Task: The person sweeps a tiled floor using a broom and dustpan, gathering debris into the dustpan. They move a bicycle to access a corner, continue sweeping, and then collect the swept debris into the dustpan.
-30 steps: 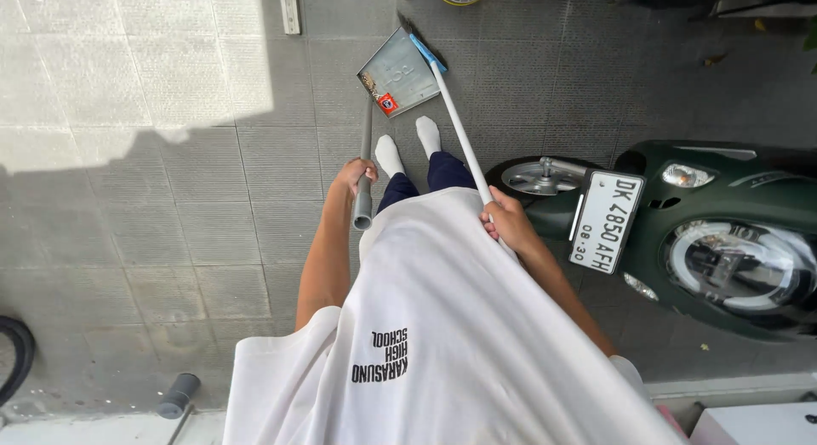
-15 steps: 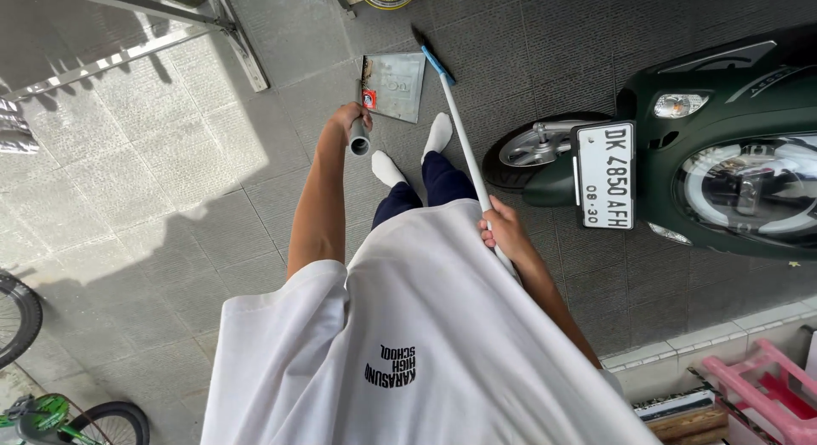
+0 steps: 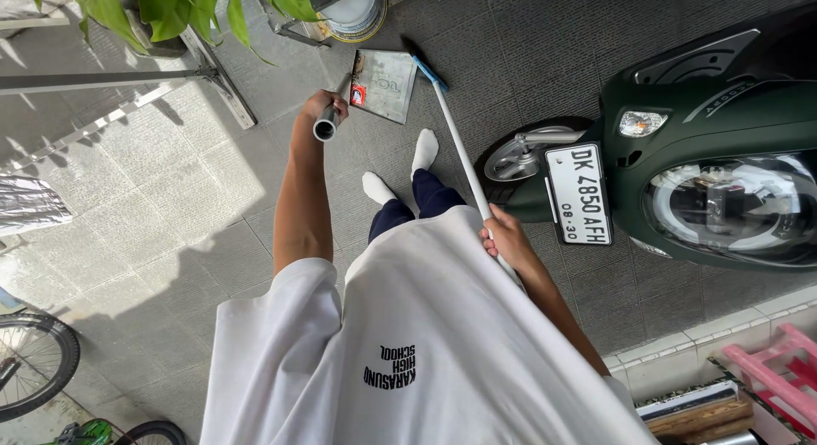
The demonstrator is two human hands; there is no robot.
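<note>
- The left hand [image 3: 317, 105] has its fingers wrapped around the grey tube handle [image 3: 327, 122] of a flat grey metal dustpan [image 3: 385, 83], which rests on the grey tiled floor [image 3: 170, 190] ahead of the white-socked feet [image 3: 400, 168].
- The right hand [image 3: 504, 232] has its fingers closed on the long white broom pole [image 3: 459, 147], just beside the white shirt [image 3: 425, 343].
- The pole's long axis runs from the right hand up and leftward to the blue broom head [image 3: 423, 64], which sits at the dustpan's right edge.
- The dustpan handle points back toward the person, with its open end facing the camera; the pan faces away.
- Risk, as I judge it: the pole passes near the rear wheel [image 3: 519, 160] of the dark green scooter [image 3: 715, 173], so a wide swing could knock it.
- A loose grip could tip the pan and spill whatever lies on it.
</note>
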